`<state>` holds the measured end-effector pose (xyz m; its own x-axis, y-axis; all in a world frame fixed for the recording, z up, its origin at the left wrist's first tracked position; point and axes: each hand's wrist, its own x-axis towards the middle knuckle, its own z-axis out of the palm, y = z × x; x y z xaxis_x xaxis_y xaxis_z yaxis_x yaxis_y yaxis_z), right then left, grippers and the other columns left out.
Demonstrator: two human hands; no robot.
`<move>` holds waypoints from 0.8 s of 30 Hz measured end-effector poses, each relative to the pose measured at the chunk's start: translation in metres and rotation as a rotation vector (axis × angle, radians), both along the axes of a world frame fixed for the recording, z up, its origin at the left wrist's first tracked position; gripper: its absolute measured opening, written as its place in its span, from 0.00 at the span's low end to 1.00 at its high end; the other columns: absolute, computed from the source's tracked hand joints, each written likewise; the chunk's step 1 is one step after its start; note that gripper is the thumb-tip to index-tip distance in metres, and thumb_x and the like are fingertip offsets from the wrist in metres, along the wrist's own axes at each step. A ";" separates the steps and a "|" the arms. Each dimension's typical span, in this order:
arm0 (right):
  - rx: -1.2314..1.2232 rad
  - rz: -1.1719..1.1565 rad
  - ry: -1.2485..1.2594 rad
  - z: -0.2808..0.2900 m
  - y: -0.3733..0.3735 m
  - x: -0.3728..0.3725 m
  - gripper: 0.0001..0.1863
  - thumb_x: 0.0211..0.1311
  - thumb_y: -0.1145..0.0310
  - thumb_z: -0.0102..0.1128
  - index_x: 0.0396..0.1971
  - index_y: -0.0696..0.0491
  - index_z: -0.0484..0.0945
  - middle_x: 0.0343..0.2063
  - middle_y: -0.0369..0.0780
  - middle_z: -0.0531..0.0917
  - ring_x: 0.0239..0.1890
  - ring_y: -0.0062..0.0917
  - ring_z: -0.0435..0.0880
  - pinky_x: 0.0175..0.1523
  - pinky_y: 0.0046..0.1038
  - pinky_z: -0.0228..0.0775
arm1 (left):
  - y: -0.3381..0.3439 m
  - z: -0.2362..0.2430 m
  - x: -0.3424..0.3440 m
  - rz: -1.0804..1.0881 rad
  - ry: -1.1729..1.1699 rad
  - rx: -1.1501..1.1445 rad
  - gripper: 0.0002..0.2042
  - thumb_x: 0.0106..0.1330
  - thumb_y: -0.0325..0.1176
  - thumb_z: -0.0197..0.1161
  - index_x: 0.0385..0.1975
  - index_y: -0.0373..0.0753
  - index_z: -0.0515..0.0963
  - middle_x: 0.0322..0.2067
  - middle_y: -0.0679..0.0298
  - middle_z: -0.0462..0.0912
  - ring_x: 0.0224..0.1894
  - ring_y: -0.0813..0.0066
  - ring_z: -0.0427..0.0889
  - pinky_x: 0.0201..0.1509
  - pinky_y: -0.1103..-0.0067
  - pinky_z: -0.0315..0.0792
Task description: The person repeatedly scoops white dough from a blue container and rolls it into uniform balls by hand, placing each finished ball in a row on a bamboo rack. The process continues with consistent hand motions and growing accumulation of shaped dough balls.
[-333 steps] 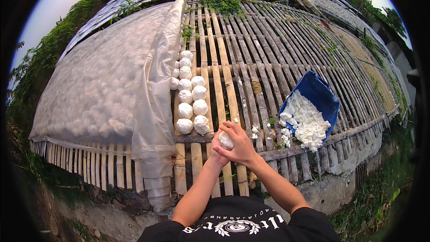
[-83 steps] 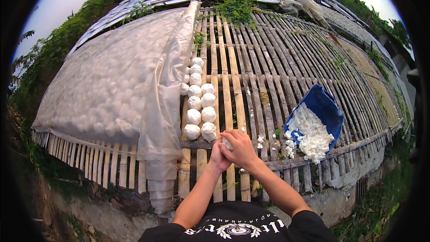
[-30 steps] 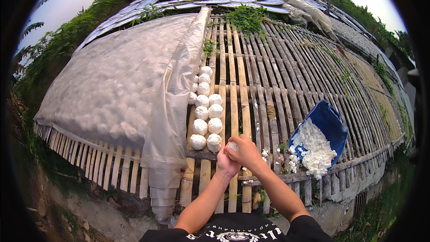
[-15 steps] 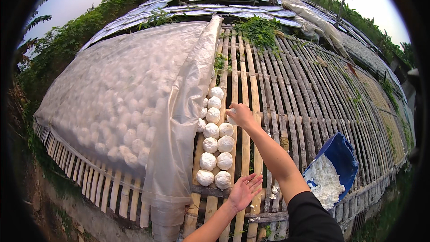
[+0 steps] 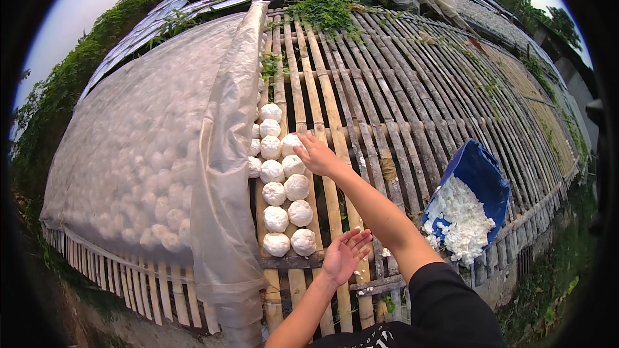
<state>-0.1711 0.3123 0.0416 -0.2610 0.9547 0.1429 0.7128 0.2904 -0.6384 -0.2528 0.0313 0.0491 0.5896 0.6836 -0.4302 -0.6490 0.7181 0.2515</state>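
The right hand (image 5: 314, 154) reaches over the bamboo platform (image 5: 273, 299), and its fingers, rather straight and not closed, are against a white ball (image 5: 291, 145). This ball is at the far end of the right-hand row (image 5: 296, 187), which counts five balls, and it lies just beside the longer row (image 5: 274, 194) on its left. The left hand (image 5: 343, 258) is open and holds nothing; its palm is turned upward, with the fingers a little bent, near the closest balls of the rows.

More balls show partly at the edge of a cloudy plastic sheet (image 5: 225, 154), which is folded along this side. Under the sheet, many pale round shapes (image 5: 174, 209) can be seen, but not sharply. On the right, well apart from the rows, a blue container (image 5: 480, 171) lies tilted, and a white crumbly mass (image 5: 461, 212) spreads from it toward the near edge. A few white crumbs (image 5: 385, 252) lie on the slats between the container and the left hand.
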 end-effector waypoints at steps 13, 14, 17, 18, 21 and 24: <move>0.193 -0.712 -0.084 0.068 -0.427 0.300 0.23 0.66 0.60 0.72 0.55 0.57 0.85 0.61 0.51 0.82 0.65 0.49 0.80 0.68 0.43 0.75 | -0.069 0.001 0.191 -0.474 0.734 0.894 0.21 0.76 0.43 0.67 0.61 0.38 0.74 0.62 0.52 0.80 0.67 0.57 0.78 0.68 0.61 0.72; 0.188 -0.700 -0.187 0.073 -0.444 0.321 0.26 0.63 0.61 0.74 0.58 0.58 0.83 0.64 0.52 0.79 0.68 0.51 0.77 0.71 0.46 0.72 | -0.073 -0.002 0.208 -0.464 0.967 1.305 0.26 0.73 0.46 0.71 0.62 0.37 0.74 0.64 0.49 0.78 0.69 0.54 0.75 0.69 0.59 0.70; 0.159 -0.694 -0.378 0.082 -0.482 0.366 0.27 0.63 0.66 0.72 0.62 0.56 0.81 0.68 0.52 0.74 0.69 0.50 0.77 0.71 0.47 0.73 | -0.090 -0.012 0.254 -0.295 1.232 1.980 0.52 0.57 0.64 0.78 0.77 0.44 0.64 0.77 0.40 0.57 0.80 0.37 0.54 0.79 0.47 0.56; 0.146 -0.699 -0.323 0.084 -0.490 0.379 0.26 0.64 0.68 0.71 0.61 0.56 0.81 0.68 0.52 0.74 0.68 0.50 0.77 0.70 0.47 0.74 | -0.097 -0.015 0.269 -0.240 1.223 2.104 0.58 0.53 0.69 0.78 0.81 0.48 0.59 0.79 0.39 0.52 0.83 0.35 0.49 0.81 0.44 0.52; 0.208 -0.732 -0.206 0.088 -0.511 0.411 0.23 0.65 0.76 0.61 0.60 0.58 0.81 0.65 0.52 0.76 0.67 0.50 0.79 0.65 0.45 0.78 | -0.117 -0.025 0.319 -0.311 1.173 2.256 0.66 0.43 0.77 0.76 0.84 0.61 0.52 0.82 0.40 0.46 0.85 0.34 0.40 0.79 0.33 0.46; 0.188 -0.916 0.186 0.079 -0.519 0.419 0.22 0.65 0.77 0.59 0.60 0.60 0.80 0.64 0.52 0.76 0.66 0.50 0.79 0.64 0.44 0.79 | -0.120 -0.039 0.354 -0.201 1.259 2.315 0.59 0.45 0.74 0.77 0.81 0.67 0.59 0.81 0.44 0.49 0.84 0.37 0.46 0.77 0.30 0.50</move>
